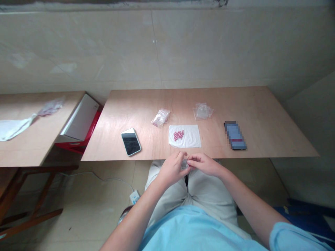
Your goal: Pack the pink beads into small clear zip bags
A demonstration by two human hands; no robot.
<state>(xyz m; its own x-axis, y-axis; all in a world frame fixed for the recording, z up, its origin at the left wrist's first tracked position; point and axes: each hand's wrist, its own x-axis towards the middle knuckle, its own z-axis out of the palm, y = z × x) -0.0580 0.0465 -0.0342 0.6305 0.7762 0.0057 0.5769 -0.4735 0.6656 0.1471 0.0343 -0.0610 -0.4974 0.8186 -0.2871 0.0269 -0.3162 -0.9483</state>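
Observation:
My left hand (172, 168) is curled around a small clear plastic item (184, 164), perhaps a bag or a coil of thin line; its kind is too small to tell. Beside it, my right hand (205, 164) has its thumb and fingers pinched together at the item's edge, and whatever lies between those fingertips is too small to make out. Both hands are above my lap, just in front of the table's near edge. Beyond them a white cloth (192, 136) lies flat with a cluster of pink-red beads (178, 135) on its left half.
On the wooden table (146, 101) lie a bag of red beads (161, 117), clear plastic bags (203, 111), a white-edged phone (131, 142) and a dark phone with blurred screen (235, 135). Another table (23, 153) stands left. A power strip (134, 197) is on the floor.

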